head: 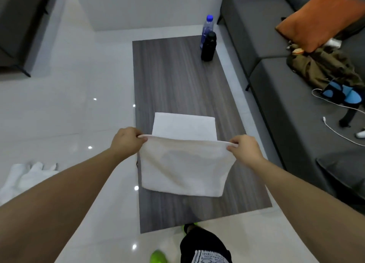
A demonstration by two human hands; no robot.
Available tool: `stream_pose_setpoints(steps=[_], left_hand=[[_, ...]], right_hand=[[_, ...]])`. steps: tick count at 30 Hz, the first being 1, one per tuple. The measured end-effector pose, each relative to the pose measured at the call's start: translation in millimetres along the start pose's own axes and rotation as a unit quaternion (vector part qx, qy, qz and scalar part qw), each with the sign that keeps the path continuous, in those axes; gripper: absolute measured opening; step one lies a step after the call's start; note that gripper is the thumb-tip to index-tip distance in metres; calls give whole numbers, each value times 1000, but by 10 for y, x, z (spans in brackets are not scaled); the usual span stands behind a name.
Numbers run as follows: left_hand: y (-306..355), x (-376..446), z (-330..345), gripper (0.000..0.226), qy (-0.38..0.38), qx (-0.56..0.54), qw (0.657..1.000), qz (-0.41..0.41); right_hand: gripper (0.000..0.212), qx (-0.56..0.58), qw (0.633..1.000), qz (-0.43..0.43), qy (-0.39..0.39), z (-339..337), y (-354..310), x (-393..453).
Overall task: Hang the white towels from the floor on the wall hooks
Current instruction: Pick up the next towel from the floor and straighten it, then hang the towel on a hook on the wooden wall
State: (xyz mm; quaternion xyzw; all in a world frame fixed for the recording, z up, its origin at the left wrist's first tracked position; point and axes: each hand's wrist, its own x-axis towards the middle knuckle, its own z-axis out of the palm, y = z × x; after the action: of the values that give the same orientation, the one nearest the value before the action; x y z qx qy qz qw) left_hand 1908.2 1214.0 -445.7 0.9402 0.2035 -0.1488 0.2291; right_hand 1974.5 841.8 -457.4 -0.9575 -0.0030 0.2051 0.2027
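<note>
Above the table (173, 75), left hand (126, 140) and right hand (244, 147) pinch a white towel (183, 168) by its 2 top corners.

clear plastic water bottle with blue cap (207, 28): has a label, way too blurry to read
matte black bottle (208, 46): no text I can make out
black shorts with white printed patch (209, 255): some dark printing on the white patch, can't read any of it

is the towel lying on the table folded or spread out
Folded: the towel on the table is a neat, flat rectangle with straight edges.
</note>
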Motion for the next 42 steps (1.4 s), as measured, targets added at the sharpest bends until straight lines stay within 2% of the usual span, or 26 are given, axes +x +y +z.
stream_pose_setpoints(steps=[3,5,8,11,14,18,20,21,23,24,25,26,27,28,29,33,36,39,42], left_hand=[[201,587,-29,24,10,-1,1000,-24],[288,925,6,19,23,-3,999,-50],[292,1242,191,44,3,-14,996,-90],[169,1316,561,47,-57,-25,990,-124],[-2,1130,1073,42,-130,-26,978,-162],[-209,612,1800,26,-226,-44,948,-221],[-276,343,2122,22,-269,-61,928,-249],[-299,231,2270,26,-281,-73,919,-268],[-304,52,2510,30,-290,-120,889,-334],[-295,-15,2608,28,-287,-181,854,-395],[-274,-61,2685,23,-278,-268,796,-467],[-248,-93,2741,20,-263,-358,723,-529],[-230,-102,2777,19,-246,-430,660,-565],[-219,-92,2799,20,-229,-482,618,-578],[-213,-68,2810,21,-209,-519,593,-579],[-164,104,2704,22,-150,-608,539,-563],[-130,176,2598,20,-123,-651,499,-559],[-117,183,2602,9,-106,-668,497,-544],[-108,95,2629,9,-97,-664,518,-531]], right_hand=[[12,5,1000,4,9,-118,-92,653],[24,15,1000,15,21,-139,-147,1048],[47,26,999,36,12,-39,-157,1475],[36,52,996,77,-17,295,-56,1604],[29,96,982,138,-87,867,122,1396],[19,154,936,243,-204,1738,339,789],[15,225,885,320,-251,2106,395,452],[12,272,848,367,-268,2251,404,302],[8,367,764,449,-284,2466,382,102],[8,416,720,481,-278,2551,360,51],[8,466,678,505,-260,2621,344,31],[6,509,644,520,-237,2678,332,27],[4,542,619,525,-215,2721,318,44],[3,567,602,526,-200,2747,302,67],[3,587,588,523,-191,2753,286,90],[8,650,547,501,-162,2677,186,187],[9,675,509,517,-136,2595,61,257],[9,683,502,519,-114,2581,-30,293],[11,681,513,514,-99,2597,-44,216]])
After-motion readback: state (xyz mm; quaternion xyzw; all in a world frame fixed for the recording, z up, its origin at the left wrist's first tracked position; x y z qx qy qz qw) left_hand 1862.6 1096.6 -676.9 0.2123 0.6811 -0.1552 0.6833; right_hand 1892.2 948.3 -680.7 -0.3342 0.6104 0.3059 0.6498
